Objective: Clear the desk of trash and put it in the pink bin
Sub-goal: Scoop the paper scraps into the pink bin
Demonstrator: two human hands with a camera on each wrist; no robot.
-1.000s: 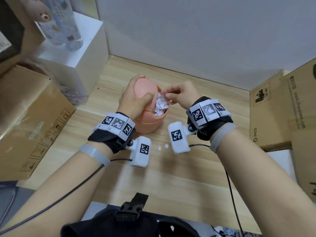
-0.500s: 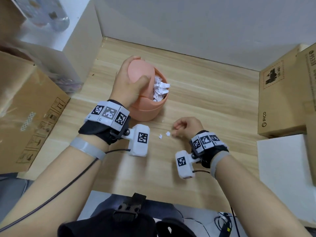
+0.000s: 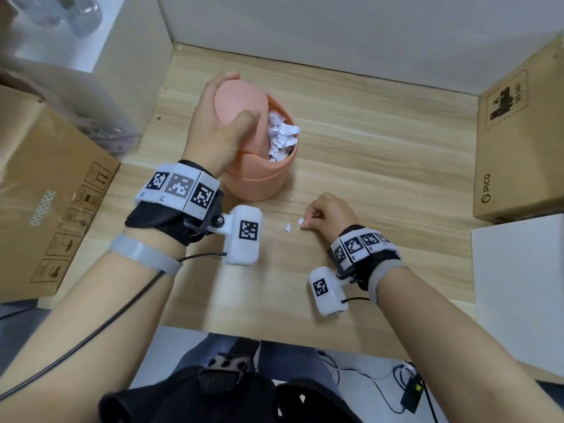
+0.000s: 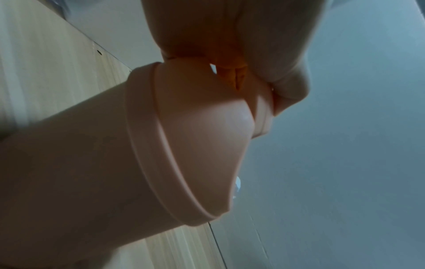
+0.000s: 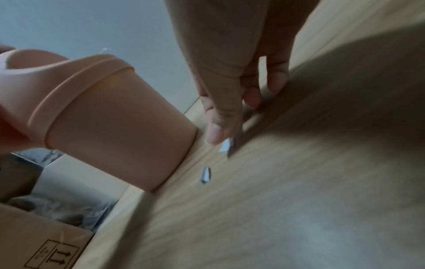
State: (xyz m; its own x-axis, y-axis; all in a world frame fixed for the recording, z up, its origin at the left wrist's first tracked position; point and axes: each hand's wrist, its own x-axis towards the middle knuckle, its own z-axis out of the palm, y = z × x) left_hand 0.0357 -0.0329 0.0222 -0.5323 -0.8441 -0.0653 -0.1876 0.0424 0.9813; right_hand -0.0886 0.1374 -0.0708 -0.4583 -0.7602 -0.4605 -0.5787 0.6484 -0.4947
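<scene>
You are looking at one pink bin [image 3: 259,181] standing on the desk [image 3: 381,141], and near its base three loose paper scraps are lying: a tiny one [image 3: 291,199] closest, then two larger ones [image 3: 287,227] [image 3: 300,221] farther out. Two cardboard boxes are flanking the bin, one [image 3: 45,190] to its left and one [image 3: 518,141] to its right. Two hands are showing, the left hand [image 3: 213,129] on the bin and the right hand [image 3: 328,213] by the farthest scrap.
</scene>
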